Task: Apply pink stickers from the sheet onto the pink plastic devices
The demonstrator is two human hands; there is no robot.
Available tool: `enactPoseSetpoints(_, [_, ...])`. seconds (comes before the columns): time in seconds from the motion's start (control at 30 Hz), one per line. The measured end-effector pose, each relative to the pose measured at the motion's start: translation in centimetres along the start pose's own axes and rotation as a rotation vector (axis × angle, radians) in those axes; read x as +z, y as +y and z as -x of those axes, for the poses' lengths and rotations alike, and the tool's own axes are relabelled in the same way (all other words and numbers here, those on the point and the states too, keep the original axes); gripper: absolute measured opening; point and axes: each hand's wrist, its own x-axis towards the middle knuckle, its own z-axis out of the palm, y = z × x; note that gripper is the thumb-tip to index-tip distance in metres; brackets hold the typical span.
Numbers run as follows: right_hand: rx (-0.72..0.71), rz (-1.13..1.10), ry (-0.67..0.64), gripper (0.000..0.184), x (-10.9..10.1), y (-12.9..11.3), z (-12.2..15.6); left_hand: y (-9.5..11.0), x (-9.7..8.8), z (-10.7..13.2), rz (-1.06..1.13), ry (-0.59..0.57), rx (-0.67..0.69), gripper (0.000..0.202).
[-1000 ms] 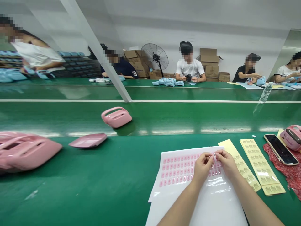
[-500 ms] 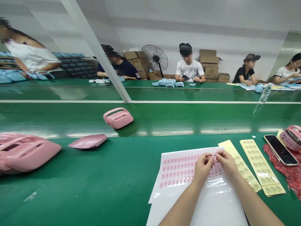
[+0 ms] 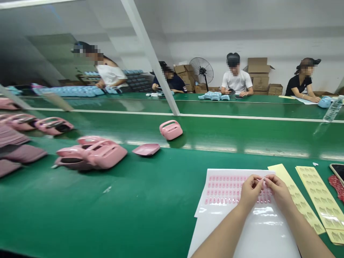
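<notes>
My left hand (image 3: 251, 191) and my right hand (image 3: 278, 190) meet fingertip to fingertip over the sheet of pink stickers (image 3: 221, 189). Both are closed in a pinch on a small white piece (image 3: 264, 178), mostly covered by the fingers; its kind is not clear. Rows of small, glossy oval stickers fill the upper part of the sheet, and my hands hide some at its right end. Below it lies more white sheeting (image 3: 212, 236) under my forearms. Yellow sticker strips (image 3: 318, 193) with cat-like outlines lie just right of my right hand.
Pink plastic housings (image 3: 107, 156) stand at the left, near a flat pink panel (image 3: 146, 149). Another pink housing with a handle (image 3: 171, 130) sits on the green conveyor (image 3: 228, 132). A phone (image 3: 339, 170) lies at the right edge. Several people work across the line.
The view has swung left, bringing more pink housings and grey-pink stacks into sight. My hands keep the same pinch over the sticker sheet.
</notes>
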Motion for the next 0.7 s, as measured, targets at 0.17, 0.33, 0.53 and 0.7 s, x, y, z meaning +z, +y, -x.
enactPoseSetpoints(0.17, [-0.014, 0.073, -0.034, 0.033, -0.5, 0.2, 0.0, -0.1, 0.2, 0.2, 0.015, -0.002, -0.009, 0.026])
enactPoseSetpoints(0.33, [-0.052, 0.093, 0.023, 0.035, -0.2, 0.3, 0.1, 0.3, 0.3, 0.2, 0.030, 0.039, 0.019, 0.029])
enactPoseSetpoints(0.53, [-0.120, 0.242, 0.019, 0.039, 0.1, 1.0, 0.4, 4.7, -0.3, 1.4, 0.021, 0.127, 0.141, 0.026])
enactPoseSetpoints(0.7, [-0.130, 0.364, 0.000, 0.045, 0.0, 1.2, 0.8, 9.6, -3.9, 1.4, -0.303, 0.092, 0.328, 0.019])
